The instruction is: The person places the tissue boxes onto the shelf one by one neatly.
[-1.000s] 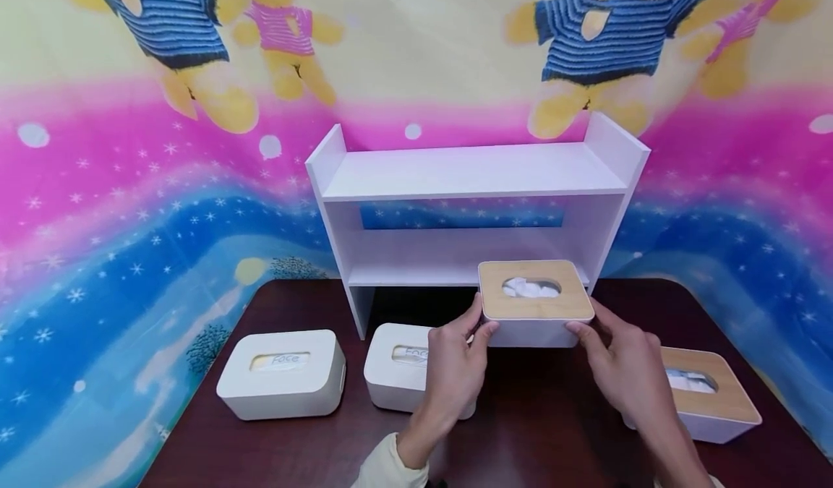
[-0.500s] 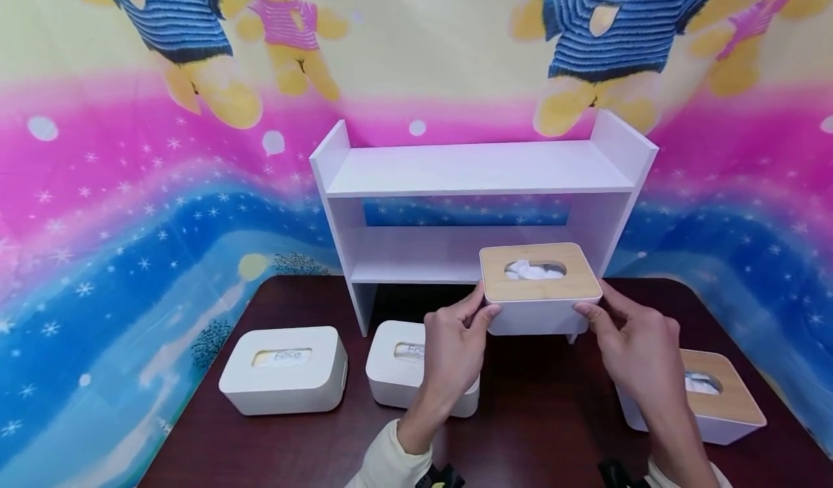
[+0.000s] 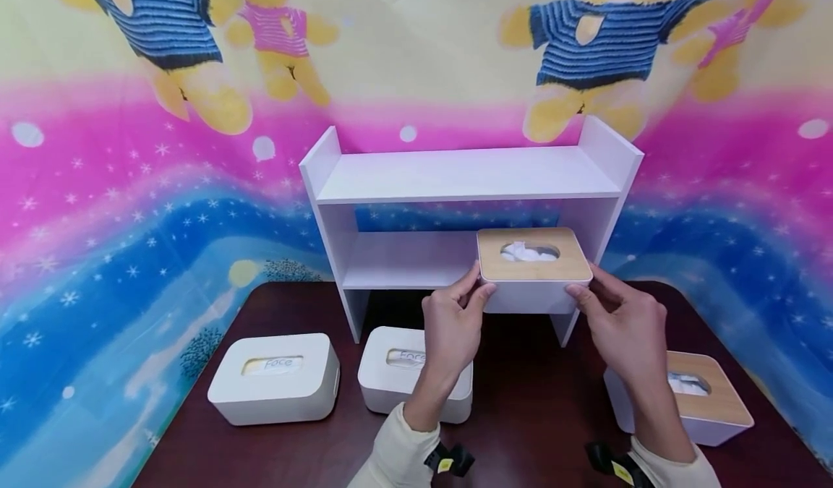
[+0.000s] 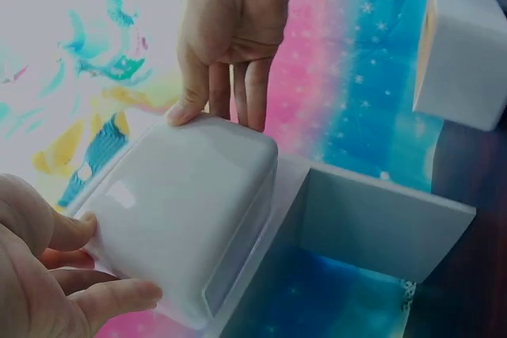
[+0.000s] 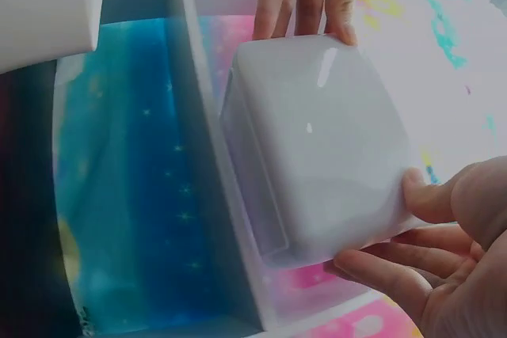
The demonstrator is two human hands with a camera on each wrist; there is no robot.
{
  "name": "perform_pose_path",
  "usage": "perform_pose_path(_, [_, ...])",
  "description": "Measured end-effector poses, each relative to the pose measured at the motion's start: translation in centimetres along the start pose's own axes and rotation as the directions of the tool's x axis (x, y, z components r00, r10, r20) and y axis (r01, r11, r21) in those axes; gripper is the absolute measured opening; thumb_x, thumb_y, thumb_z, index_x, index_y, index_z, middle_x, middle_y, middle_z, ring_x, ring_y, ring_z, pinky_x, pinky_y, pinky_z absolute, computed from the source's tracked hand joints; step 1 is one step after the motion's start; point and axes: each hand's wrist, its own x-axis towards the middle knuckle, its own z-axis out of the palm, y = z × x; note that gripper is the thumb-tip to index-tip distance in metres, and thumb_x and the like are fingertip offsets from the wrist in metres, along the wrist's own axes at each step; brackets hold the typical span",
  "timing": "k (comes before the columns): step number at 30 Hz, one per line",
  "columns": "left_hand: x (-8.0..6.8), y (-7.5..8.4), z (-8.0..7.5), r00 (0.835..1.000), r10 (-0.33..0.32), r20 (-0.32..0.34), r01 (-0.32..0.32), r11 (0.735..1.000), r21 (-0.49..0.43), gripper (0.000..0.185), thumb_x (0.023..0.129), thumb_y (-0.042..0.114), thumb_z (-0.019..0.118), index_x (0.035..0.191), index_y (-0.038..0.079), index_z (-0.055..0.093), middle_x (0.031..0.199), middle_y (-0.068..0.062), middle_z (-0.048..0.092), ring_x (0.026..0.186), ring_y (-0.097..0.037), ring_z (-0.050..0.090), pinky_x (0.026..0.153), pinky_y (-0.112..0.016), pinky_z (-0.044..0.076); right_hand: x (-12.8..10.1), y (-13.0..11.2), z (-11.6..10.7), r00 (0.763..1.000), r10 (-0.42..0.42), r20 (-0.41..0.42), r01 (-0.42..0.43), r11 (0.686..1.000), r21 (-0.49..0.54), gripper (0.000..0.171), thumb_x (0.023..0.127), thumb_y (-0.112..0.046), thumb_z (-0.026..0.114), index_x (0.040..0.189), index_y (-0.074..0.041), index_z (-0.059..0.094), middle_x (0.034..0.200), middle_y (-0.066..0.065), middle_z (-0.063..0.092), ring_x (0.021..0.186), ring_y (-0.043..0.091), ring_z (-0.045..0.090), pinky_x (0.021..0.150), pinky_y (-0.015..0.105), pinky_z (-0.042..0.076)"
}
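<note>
Both hands hold a white tissue box with a wood-coloured lid [image 3: 534, 296] between them, level, at the front right of the white shelf unit's middle board [image 3: 410, 260]. Tissue shows in the lid's oval slot. My left hand [image 3: 452, 322] grips the box's left end, thumb on the front face and fingers at the side. At the right end my right hand [image 3: 618, 322] grips it the same way. The wrist views show the box's white side [image 4: 190, 195] and the fingers of both hands at its ends. Whether the box touches the board is hidden.
Two white tissue boxes, one at the far left [image 3: 273, 394] and one partly behind the left forearm [image 3: 384, 383], stand on the dark table [image 3: 520, 416]. Another wood-lidded box [image 3: 709, 394] stands right, behind the right forearm. The shelf's top board [image 3: 468, 173] lies above the held box.
Both hands have raised the wood-lidded tissue box and carried it forward, from below the middle board's front edge to in front of the middle compartment. The other boxes stay where they were.
</note>
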Motion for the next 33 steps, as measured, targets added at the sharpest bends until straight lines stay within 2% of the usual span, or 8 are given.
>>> perform_pose_path(3, [0.8,-0.6,0.4,0.999,-0.024,-0.022,0.023,1.0,-0.019,0.042,0.099,0.021,0.079,0.139,0.015,0.07,0.127,-0.009,0.077,0.105,-0.008,0.076,0.08,-0.019,0.06,0.8,0.3,0.9,1.0,0.018,-0.006,-0.018,1.0,0.025,0.055,0.102,-0.034,0.075,0.153,-0.022,0.059,0.14,0.02,0.07,0.119,0.041,0.074,0.088,0.029,0.058])
perform_pose_path(7, [1.7,-1.0,1.1,0.998,-0.019,-0.056,0.017,0.999,-0.034,0.04,0.098,0.021,0.08,0.137,0.013,0.072,0.128,-0.01,0.076,0.116,-0.013,0.073,0.089,-0.024,0.063,1.5,0.6,1.6,0.999,0.016,-0.039,-0.014,0.999,0.039,0.053,0.103,-0.035,0.074,0.153,-0.023,0.059,0.14,0.018,0.071,0.118,0.039,0.075,0.091,0.036,0.057])
perform_pose_path(12, [2.6,-1.4,2.2,0.995,-0.002,-0.103,-0.001,1.0,-0.027,0.038,0.098,0.021,0.081,0.134,0.011,0.073,0.126,-0.012,0.076,0.113,-0.012,0.074,0.087,-0.023,0.063,2.4,1.1,2.3,0.996,0.007,-0.09,-0.004,0.999,0.035,0.051,0.104,-0.037,0.072,0.151,-0.023,0.061,0.137,0.017,0.073,0.118,0.039,0.075,0.087,0.026,0.056])
perform_pose_path(16, [3.0,-1.9,3.0,0.992,-0.005,-0.13,0.004,1.0,-0.005,0.037,0.098,0.021,0.081,0.133,0.012,0.074,0.126,-0.011,0.076,0.112,-0.012,0.074,0.087,-0.022,0.062,3.0,1.5,3.1,0.991,-0.015,-0.133,0.021,0.999,0.044,0.049,0.104,-0.036,0.073,0.149,-0.02,0.062,0.132,0.021,0.074,0.113,0.04,0.077,0.076,0.004,0.049])
perform_pose_path(18, [3.1,-2.1,3.2,0.991,-0.004,-0.137,0.007,1.0,0.02,0.037,0.098,0.022,0.081,0.133,0.013,0.074,0.125,-0.01,0.076,0.112,-0.012,0.075,0.086,-0.022,0.063,3.2,1.7,3.5,0.989,-0.024,-0.148,0.031,0.998,0.046,0.049,0.104,-0.036,0.073,0.149,-0.02,0.063,0.13,0.022,0.075,0.11,0.04,0.077,0.073,0.0,0.045])
perform_pose_path(22, [3.4,-2.3,3.7,0.99,0.005,-0.141,0.006,0.997,0.074,0.036,0.099,0.024,0.08,0.133,0.014,0.074,0.124,-0.01,0.077,0.111,-0.013,0.075,0.086,-0.025,0.064,3.5,2.0,3.9,0.986,-0.028,-0.165,0.036,0.998,0.045,0.052,0.104,-0.037,0.071,0.151,-0.02,0.061,0.131,0.022,0.075,0.11,0.04,0.078,0.085,0.029,0.061])
perform_pose_path(25, [3.6,-2.4,4.0,0.989,0.009,-0.149,0.007,0.994,0.105,0.035,0.098,0.024,0.08,0.131,0.015,0.076,0.121,-0.009,0.078,0.108,-0.013,0.076,0.085,-0.027,0.064,3.6,2.1,4.1,0.986,-0.015,-0.169,0.024,0.998,0.052,0.053,0.104,-0.036,0.071,0.153,-0.019,0.059,0.134,0.023,0.072,0.114,0.04,0.076,0.092,0.053,0.058])
perform_pose_path(33, [3.7,-2.7,4.6,0.988,-0.002,-0.153,0.019,0.993,0.115,0.033,0.098,0.022,0.081,0.13,0.017,0.077,0.118,-0.007,0.079,0.107,-0.012,0.076,0.086,-0.029,0.065,3.6,2.2,4.3,0.985,0.014,-0.175,-0.003,0.998,0.062,0.052,0.107,-0.03,0.068,0.155,-0.017,0.056,0.144,0.022,0.067,0.125,0.04,0.07,0.096,0.055,0.057])
